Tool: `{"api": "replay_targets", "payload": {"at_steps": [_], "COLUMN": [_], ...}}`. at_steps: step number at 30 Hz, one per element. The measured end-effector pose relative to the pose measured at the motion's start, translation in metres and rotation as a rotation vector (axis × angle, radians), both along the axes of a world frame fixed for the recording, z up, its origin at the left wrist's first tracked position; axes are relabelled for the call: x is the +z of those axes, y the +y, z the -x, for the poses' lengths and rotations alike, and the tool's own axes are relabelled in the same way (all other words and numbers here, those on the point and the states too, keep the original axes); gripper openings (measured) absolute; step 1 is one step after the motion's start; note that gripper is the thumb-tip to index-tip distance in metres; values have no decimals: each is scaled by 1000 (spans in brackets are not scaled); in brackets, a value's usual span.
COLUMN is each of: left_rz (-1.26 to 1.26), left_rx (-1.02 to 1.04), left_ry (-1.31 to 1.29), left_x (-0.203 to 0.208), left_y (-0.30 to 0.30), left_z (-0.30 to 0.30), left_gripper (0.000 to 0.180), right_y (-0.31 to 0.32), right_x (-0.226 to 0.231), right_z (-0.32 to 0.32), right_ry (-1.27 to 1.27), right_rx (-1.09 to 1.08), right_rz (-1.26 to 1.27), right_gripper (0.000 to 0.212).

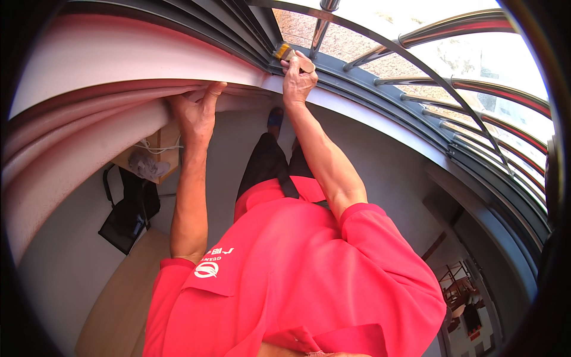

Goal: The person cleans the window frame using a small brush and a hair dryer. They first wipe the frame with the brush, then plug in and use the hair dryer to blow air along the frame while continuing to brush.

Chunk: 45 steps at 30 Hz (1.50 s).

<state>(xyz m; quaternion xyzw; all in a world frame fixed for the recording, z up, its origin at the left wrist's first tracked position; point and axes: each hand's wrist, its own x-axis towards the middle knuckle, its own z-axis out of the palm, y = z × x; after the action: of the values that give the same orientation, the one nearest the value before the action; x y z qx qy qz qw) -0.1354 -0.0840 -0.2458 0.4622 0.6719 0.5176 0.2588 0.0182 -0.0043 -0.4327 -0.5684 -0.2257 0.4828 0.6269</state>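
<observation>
My right hand [299, 80] is closed round the pale handle of a paintbrush [285, 52] with yellowish bristles. The bristles point up and left, into the corner of the dark window frame [262, 44], where the tracks run together. At the edge of the white sill [137, 56], my left hand [196, 116] reaches up against a bunched pinkish curtain [89, 125]. Its thumb is stretched out toward the sill, while its other fingers are mostly hidden at the curtain's folds.
Curved metal window bars [458, 27] stand outside the frame on the right. Below the curtain are a small wooden table [172, 143] with a crumpled plastic bag [147, 165] and white cord, a black chair [128, 220] and a pale wooden surface [122, 297].
</observation>
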Motion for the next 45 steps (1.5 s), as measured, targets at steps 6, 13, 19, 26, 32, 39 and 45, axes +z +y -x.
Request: {"api": "replay_targets", "payload": {"at_steps": [6, 13, 19, 26, 32, 39, 45], "left_rz": [12, -3, -28, -38, -75, -59, -75], "left_rx": [-43, -14, -12, -18, -10, -11, -23], "left_ry": [9, 50, 46, 80, 61, 96, 41], "left_x": [-5, -9, -12, -12, -15, -15, -14], "left_y": [1, 0, -2, 1, 2, 0, 4], "left_z": [8, 7, 11, 11, 10, 15, 11], "left_gripper": [99, 100, 94, 91, 93, 93, 96], "right_y": [14, -2, 7, 14, -7, -3, -9], "right_x": [-20, -3, 7, -15, 6, -2, 11], "right_z": [-8, -1, -17, -18, -11, -22, -15], "right_ry": [-151, 67, -118, -343, -84, -89, 36], "right_rx": [-86, 113, 57, 101, 125, 21, 223], "right_rz": [-164, 34, -85, -35, 8, -72, -88], "right_gripper": [23, 21, 24, 22, 22, 24, 22]}}
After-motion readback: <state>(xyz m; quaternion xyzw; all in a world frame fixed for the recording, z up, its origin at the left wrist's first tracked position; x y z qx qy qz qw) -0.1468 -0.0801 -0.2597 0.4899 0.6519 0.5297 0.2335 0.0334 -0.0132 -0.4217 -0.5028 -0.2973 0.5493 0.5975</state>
